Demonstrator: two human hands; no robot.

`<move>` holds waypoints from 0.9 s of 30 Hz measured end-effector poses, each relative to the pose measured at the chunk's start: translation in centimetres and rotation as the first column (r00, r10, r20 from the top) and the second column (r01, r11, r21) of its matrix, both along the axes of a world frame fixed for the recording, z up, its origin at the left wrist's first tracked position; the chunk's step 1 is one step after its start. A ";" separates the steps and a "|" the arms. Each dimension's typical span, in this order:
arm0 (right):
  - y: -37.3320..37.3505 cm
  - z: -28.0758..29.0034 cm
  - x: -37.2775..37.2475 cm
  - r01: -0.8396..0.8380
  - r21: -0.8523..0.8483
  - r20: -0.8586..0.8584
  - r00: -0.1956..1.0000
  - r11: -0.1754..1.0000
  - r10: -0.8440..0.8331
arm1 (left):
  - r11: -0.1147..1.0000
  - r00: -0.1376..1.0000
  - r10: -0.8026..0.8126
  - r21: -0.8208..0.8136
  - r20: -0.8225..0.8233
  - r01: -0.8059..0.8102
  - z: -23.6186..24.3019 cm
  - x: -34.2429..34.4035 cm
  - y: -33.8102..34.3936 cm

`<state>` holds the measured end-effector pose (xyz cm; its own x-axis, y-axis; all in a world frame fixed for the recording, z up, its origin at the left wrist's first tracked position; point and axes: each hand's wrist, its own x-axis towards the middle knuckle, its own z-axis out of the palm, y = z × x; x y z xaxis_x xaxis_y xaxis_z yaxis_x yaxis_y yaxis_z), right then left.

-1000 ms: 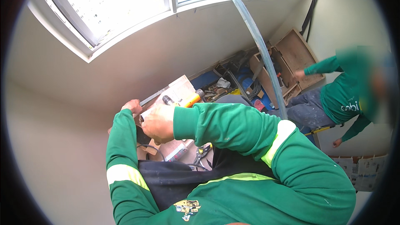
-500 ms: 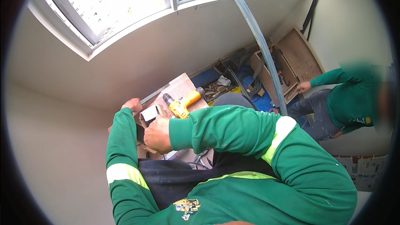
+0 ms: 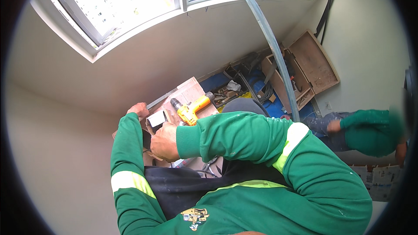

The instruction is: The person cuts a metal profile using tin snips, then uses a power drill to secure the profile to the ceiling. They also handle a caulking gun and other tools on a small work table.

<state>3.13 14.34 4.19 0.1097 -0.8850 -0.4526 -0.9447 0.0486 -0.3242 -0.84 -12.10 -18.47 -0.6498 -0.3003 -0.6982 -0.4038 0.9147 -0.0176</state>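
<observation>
Moved since a second ago: the co-worker (image 3: 368, 132) at the right has drawn a hand back from the wooden box (image 3: 279, 90); the right hand (image 3: 163, 142) sits nearer the person's body, and the yellow drill (image 3: 188, 114) now shows more fully.
Left hand: at the far left edge of the surface (image 3: 191, 90), by the near end of the grey metal strip (image 3: 162, 99); its fingers are curled, but I cannot tell whether they grip the strip.
Right hand: close to the left one, just beside the small carton (image 3: 156, 119); its fingers are bent under and mostly hidden, so what they grip cannot be told.
Small carton: between the two hands, a white panel on top and dark below.
Drill: lying on the surface to the right of the carton, dark chuck toward the strip, apart from both hands.
Strip: along the surface's wall side.
Long metal bar: the grey bar (image 3: 271, 39) slants down from the windowsill (image 3: 209, 3), passing in front of the wooden box.
Wooden box: lid (image 3: 316, 67) open, tools inside.
Floor: cable coil (image 3: 267, 94) beside the box.
</observation>
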 end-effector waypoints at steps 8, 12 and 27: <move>0.2 0.5 0.1 0.009 0.010 -0.017 1.000 1.000 -0.009 | 1.000 1.000 -0.003 -0.015 0.003 0.003 0.4 0.1 0.2; 0.3 0.7 0.0 0.012 -0.002 -0.003 1.000 1.000 -0.012 | 1.000 1.000 0.013 -0.007 0.013 -0.013 0.3 0.0 0.3; 0.6 1.1 -0.1 0.017 -0.033 -0.009 1.000 0.999 -0.017 | 1.000 1.000 0.004 0.004 0.006 -0.004 0.8 -0.1 0.4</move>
<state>3.06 14.90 5.27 0.0905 -0.9012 -0.4237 -0.9469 0.0540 -0.3171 -0.90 -11.75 -17.65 -0.6443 -0.3001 -0.7035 -0.4076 0.9130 -0.0162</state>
